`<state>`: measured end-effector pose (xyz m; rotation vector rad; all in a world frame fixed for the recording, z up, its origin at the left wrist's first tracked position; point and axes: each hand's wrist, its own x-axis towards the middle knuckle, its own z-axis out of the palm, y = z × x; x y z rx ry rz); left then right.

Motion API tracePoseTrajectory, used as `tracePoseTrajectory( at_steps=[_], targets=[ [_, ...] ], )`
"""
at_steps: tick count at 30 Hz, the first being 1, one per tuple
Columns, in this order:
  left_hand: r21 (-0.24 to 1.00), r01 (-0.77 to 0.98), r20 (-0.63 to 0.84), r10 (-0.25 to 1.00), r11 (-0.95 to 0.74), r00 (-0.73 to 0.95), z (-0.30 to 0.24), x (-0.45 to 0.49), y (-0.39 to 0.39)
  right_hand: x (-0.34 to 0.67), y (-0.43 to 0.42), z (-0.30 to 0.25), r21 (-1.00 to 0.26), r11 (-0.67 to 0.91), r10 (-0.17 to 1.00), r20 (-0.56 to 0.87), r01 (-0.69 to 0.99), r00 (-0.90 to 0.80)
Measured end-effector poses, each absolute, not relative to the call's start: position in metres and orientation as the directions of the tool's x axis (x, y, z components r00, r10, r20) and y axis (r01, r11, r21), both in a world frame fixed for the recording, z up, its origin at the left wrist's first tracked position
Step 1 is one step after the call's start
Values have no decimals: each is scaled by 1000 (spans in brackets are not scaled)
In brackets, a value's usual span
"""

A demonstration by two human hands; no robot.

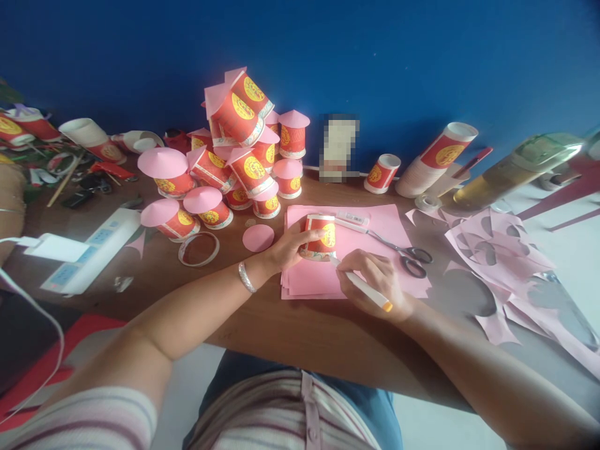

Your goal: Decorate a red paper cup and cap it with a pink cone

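Observation:
My left hand is wrapped round a red paper cup with a yellow emblem, which stands on a stack of pink paper. Held like a pencil in my right hand is a white marker with an orange end. Its tip points at the cup's lower right edge; whether it touches I cannot tell. Scissors with black handles lie on the paper to the right, beside a white labelled tube. A pink paper disc rests on the table left of the stack.
Red cups with pink cone roofs are piled at the back left. A power strip, a tape ring and pink paper scraps lie around. Stacked cups and a bottle are at the back right, before a blue wall.

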<state>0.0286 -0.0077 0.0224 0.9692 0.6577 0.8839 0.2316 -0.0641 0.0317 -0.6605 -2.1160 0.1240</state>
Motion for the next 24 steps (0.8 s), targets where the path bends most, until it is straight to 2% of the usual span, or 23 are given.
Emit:
tracePoseTrajectory(
  at_steps=[24],
  targets=[
    [888,-380,-26,854,258,519,20,30,-6,230,-67,29,-332,861,495,726,386,-478]
  ],
)
